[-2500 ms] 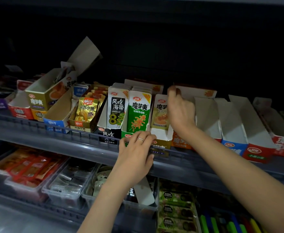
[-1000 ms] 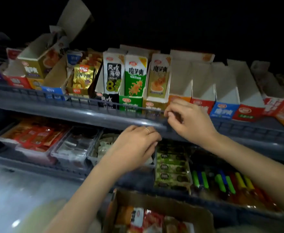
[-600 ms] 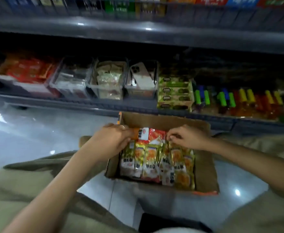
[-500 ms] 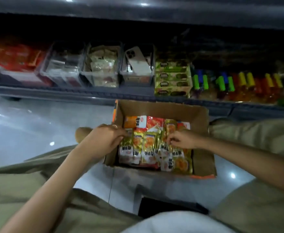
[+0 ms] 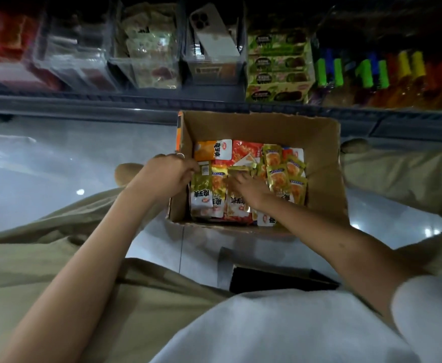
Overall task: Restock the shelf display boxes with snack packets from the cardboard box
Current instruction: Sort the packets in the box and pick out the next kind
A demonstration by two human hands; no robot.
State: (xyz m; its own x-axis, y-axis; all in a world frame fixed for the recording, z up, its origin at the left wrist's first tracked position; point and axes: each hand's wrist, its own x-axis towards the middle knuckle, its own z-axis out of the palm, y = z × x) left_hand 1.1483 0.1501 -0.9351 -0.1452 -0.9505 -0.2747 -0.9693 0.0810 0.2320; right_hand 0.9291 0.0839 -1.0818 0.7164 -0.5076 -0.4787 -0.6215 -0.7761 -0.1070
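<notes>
Both hands reach into the box [image 5: 322,163] on the floor [image 5: 57,166]: left hand [image 5: 167,175] curls round a packet [image 5: 202,188]; right hand [image 5: 247,186] lies over packets [image 5: 280,174], grip unclear

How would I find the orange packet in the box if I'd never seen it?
Find the open cardboard box on the floor below the shelf. In its far left corner, just past the left hand, lies the orange packet. It alone is orange with a white end; its neighbours are gold or red.
</notes>
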